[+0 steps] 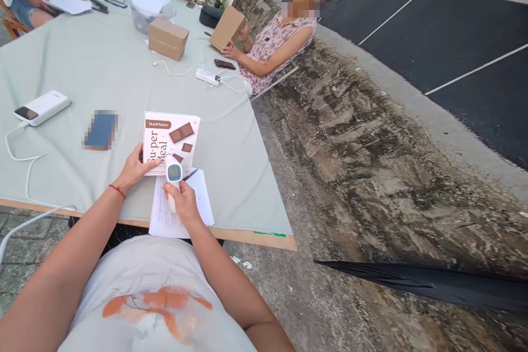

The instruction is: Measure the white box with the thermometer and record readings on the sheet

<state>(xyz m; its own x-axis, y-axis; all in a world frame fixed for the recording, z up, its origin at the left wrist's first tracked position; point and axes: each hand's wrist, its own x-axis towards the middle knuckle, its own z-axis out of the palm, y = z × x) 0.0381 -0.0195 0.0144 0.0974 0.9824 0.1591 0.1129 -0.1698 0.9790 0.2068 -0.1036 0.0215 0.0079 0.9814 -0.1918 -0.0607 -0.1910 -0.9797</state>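
My left hand grips the lower left side of a white box with brown lettering and pictures of chocolate pieces, its thumb across the front. In my right hand is a white infrared thermometer with a blue-rimmed screen. The thermometer's head is in front of the box's lower right part; whether they touch I cannot tell. Beneath both hands lie printed sheets of paper, with a dark pen on them, partly hidden.
On the cloth-covered table are a white power bank with a cable, a blurred blue item, a cardboard box and a plastic tub. A person at the right holds another carton. Two more people sit farther back.
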